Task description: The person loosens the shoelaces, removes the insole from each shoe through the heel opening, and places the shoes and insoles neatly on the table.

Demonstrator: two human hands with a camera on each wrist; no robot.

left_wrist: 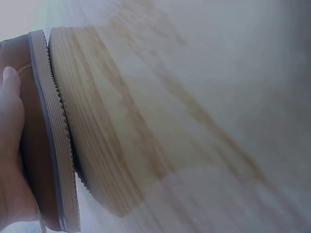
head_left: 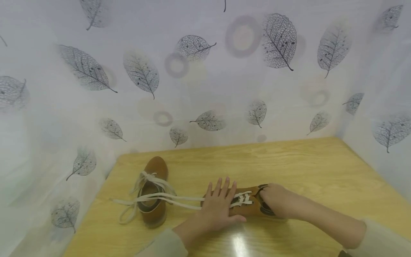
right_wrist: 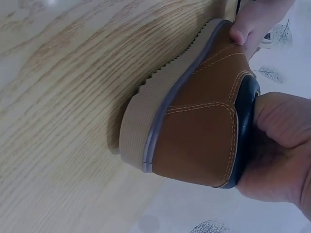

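Note:
A brown lace-up shoe (head_left: 245, 211) lies lengthwise on the table, toe to the left and heel to the right. My left hand (head_left: 218, 208) rests over its toe end with straight, spread fingers. At the dark collar, my right hand (head_left: 280, 200) reaches into the opening and grips the shoe there; its fingertips are hidden inside. In the right wrist view the brown heel (right_wrist: 194, 141) shows yellow stitching and a thick, pale ridged sole (right_wrist: 141, 126). Long cream laces (head_left: 189, 198) run out leftward from under my left hand, and some crossings show between the hands.
A second brown shoe (head_left: 156, 167) stands at the left, toe pointing away, with its own laces loosely spread and the long laces across its opening. The wooden table (head_left: 305, 157) meets leaf-printed pale sheeting (head_left: 224, 85) at the back and sides.

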